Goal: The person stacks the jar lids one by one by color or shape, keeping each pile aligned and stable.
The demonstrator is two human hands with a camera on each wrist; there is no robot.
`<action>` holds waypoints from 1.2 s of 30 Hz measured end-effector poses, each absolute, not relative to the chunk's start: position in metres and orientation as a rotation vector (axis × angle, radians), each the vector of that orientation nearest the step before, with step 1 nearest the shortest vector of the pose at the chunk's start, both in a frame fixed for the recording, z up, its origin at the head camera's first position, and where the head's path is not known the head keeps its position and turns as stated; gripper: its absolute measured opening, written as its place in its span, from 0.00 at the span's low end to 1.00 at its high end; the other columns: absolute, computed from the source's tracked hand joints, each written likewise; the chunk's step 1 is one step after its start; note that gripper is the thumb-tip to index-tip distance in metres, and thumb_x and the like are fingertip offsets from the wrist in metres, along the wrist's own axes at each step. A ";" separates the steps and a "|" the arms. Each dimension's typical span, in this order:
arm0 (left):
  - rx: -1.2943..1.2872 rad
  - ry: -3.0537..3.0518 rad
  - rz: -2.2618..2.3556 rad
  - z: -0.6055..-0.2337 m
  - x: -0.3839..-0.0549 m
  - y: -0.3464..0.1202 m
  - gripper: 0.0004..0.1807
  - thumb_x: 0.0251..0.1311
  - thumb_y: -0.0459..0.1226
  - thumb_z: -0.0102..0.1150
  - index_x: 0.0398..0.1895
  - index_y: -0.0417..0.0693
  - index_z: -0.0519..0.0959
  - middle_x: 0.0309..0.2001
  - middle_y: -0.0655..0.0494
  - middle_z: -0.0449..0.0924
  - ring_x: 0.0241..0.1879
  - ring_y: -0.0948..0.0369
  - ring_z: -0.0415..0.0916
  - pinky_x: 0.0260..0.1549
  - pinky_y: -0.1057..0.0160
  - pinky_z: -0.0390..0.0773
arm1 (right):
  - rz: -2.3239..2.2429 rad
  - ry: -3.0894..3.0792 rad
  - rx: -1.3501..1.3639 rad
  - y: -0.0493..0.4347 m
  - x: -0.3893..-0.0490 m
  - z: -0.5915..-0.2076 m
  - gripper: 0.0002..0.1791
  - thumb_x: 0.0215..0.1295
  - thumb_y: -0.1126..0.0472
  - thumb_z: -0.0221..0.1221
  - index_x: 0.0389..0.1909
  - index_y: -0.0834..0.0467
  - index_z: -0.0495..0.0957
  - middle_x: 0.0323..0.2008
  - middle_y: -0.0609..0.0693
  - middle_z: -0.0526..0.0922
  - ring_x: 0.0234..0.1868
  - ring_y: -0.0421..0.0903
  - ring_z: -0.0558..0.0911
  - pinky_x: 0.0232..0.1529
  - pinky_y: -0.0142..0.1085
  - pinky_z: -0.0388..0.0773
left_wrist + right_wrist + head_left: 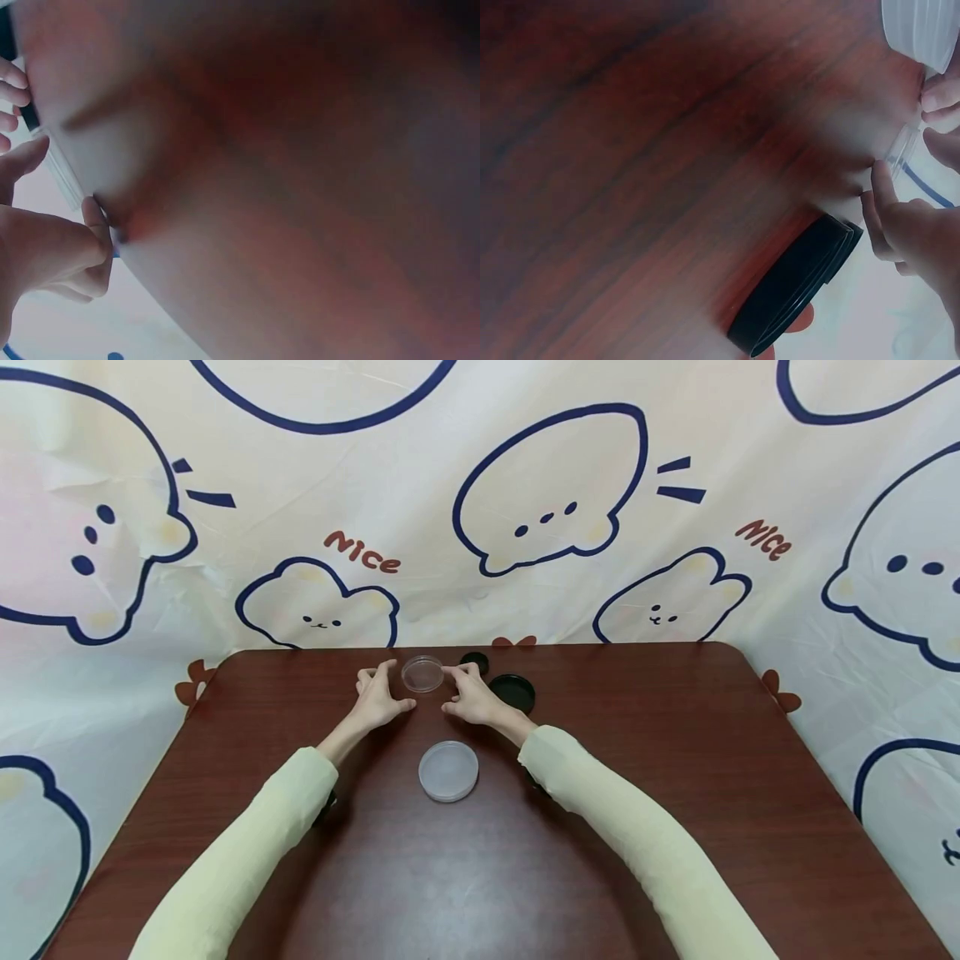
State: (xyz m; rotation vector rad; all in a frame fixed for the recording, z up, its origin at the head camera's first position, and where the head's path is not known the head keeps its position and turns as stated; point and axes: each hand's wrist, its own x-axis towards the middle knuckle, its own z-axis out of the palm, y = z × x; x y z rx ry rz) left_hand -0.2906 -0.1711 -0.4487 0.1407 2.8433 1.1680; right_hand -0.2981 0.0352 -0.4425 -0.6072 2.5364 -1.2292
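Observation:
A shallow clear round dish (422,674) lies on the table near its far edge, between my two hands. To its left is my left hand (381,697), thumb and forefinger spread apart around nothing. My right hand (474,695) is at the dish's right side, its forefinger tip right at the rim and its thumb apart from the forefinger. In the left wrist view the clear dish (64,171) shows edge-on beyond the fingers of my left hand (60,251). The right wrist view has the dish (904,146) beside the forefinger of my right hand (919,232).
Nearer me stands a larger translucent whitish round dish (448,771). A round black lid-like piece (513,692) lies just beyond my right wrist, with a smaller black round piece (474,662) behind my right hand. A patterned cloth (435,527) hangs behind the brown table (637,735).

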 end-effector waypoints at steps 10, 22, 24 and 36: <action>0.164 2.852 1.056 -0.445 -0.315 -0.172 0.50 0.50 0.33 0.73 0.72 0.34 0.53 0.62 0.27 0.53 0.61 0.35 0.50 0.59 0.40 0.60 | -1.167 2.644 -0.546 0.018 -0.316 -0.443 0.35 0.66 0.68 0.58 0.72 0.64 0.56 0.67 0.64 0.51 0.56 0.51 0.75 0.50 0.34 0.75; 0.368 2.812 1.078 -0.447 -0.325 -0.168 0.45 0.52 0.32 0.71 0.71 0.31 0.56 0.59 0.32 0.63 0.58 0.40 0.58 0.54 0.47 0.66 | -1.030 2.745 -0.484 0.004 -0.330 -0.445 0.33 0.65 0.67 0.59 0.70 0.64 0.61 0.67 0.63 0.56 0.66 0.57 0.60 0.55 0.41 0.69; 0.372 2.804 1.082 -0.447 -0.326 -0.167 0.45 0.52 0.32 0.70 0.71 0.31 0.57 0.59 0.32 0.62 0.58 0.41 0.58 0.54 0.47 0.67 | -1.028 2.752 -0.458 0.002 -0.332 -0.445 0.33 0.65 0.67 0.60 0.70 0.64 0.61 0.66 0.63 0.57 0.66 0.58 0.59 0.58 0.43 0.67; 0.372 2.773 1.202 -0.451 -0.323 -0.164 0.39 0.52 0.29 0.71 0.66 0.30 0.63 0.57 0.33 0.60 0.51 0.43 0.69 0.49 0.51 0.74 | -0.987 2.755 -0.396 0.004 -0.328 -0.445 0.34 0.66 0.65 0.60 0.71 0.63 0.60 0.63 0.63 0.59 0.62 0.55 0.61 0.58 0.43 0.66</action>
